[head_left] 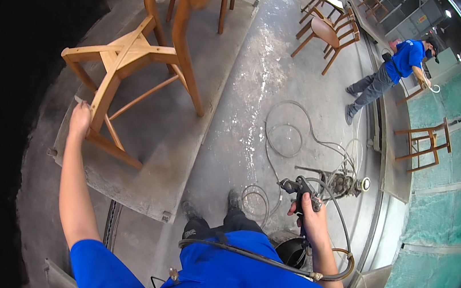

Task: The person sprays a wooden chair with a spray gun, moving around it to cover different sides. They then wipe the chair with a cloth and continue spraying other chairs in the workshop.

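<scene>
My left hand at ten o'clock grips the tipped wooden chair, its top cut off, legs pointing nine o'clock. My right hand clasps the spray gun, nozzle toward eleven.

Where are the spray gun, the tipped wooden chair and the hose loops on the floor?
spray gun (300, 188), head view, on its dark body above the right hand.
tipped wooden chair (127, 56), head view, on the seat frame.
hose loops (284, 137), head view, on the coiled line.
</scene>
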`<state>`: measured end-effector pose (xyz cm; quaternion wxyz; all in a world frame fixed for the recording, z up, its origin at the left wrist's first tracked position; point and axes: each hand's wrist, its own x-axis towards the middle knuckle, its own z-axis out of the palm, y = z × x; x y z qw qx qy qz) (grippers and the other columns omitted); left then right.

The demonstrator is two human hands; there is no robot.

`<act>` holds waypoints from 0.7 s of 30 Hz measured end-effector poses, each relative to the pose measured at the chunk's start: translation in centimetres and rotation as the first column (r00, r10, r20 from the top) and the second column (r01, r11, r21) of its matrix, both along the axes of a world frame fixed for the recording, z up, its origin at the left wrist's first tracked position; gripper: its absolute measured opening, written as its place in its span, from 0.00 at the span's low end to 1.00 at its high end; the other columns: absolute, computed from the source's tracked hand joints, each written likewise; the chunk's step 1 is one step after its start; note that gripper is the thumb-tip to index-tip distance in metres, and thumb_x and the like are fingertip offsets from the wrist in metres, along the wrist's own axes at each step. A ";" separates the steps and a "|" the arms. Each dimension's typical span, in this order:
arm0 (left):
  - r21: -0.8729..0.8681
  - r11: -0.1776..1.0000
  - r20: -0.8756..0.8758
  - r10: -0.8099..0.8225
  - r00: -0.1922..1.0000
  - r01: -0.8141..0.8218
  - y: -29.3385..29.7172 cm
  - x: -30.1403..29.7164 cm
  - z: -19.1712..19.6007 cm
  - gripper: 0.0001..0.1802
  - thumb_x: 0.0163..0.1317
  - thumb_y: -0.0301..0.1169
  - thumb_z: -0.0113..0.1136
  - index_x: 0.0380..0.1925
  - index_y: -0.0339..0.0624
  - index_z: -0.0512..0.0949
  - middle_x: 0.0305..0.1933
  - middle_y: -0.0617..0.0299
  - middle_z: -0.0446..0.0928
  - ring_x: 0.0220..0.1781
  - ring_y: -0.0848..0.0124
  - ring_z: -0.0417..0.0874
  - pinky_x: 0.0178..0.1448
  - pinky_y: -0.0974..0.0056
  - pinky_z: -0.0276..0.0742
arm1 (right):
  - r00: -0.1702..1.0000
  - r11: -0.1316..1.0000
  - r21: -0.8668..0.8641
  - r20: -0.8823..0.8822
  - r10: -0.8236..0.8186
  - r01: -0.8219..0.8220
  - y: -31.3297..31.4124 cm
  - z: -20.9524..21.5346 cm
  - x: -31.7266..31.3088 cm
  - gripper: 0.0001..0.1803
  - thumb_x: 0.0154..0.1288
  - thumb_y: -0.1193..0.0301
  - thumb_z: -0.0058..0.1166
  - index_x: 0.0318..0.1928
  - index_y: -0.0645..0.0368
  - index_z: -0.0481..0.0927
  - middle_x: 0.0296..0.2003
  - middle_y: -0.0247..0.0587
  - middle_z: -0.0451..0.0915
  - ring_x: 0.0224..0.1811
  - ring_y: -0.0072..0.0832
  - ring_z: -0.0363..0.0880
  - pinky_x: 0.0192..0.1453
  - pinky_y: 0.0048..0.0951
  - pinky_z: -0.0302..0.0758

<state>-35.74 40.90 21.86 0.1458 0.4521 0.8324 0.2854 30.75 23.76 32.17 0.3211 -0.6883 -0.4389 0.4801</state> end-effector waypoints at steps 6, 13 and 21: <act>0.085 0.965 -0.070 0.254 0.965 -0.248 -6.3 11.2 3.4 0.29 0.73 0.41 0.36 0.64 0.32 0.72 0.64 0.35 0.73 0.69 0.43 0.71 0.72 0.51 0.65 | 0.995 0.999 -0.025 -0.092 0.043 -0.046 2.3 -0.6 3.0 0.28 0.77 0.46 0.45 0.43 0.60 0.81 0.27 0.35 0.82 0.24 0.17 0.76 0.21 0.19 0.67; 0.083 0.915 -0.065 0.401 0.914 -0.396 -4.7 19.2 1.9 0.28 0.74 0.40 0.37 0.63 0.33 0.72 0.63 0.35 0.75 0.69 0.45 0.73 0.70 0.52 0.67 | 0.982 1.000 0.001 -0.188 0.004 -0.004 4.7 -3.4 8.2 0.25 0.78 0.49 0.46 0.42 0.61 0.80 0.26 0.35 0.82 0.18 0.16 0.70 0.20 0.20 0.64; 0.104 0.902 0.229 0.388 0.893 -0.419 8.7 4.3 -1.3 0.24 0.61 0.35 0.50 0.46 0.22 0.80 0.49 0.35 0.82 0.54 0.53 0.84 0.55 0.52 0.75 | 0.970 0.996 0.086 -0.243 0.017 0.004 5.3 -2.0 10.3 0.29 0.77 0.46 0.46 0.50 0.62 0.78 0.28 0.36 0.82 0.22 0.17 0.74 0.21 0.18 0.65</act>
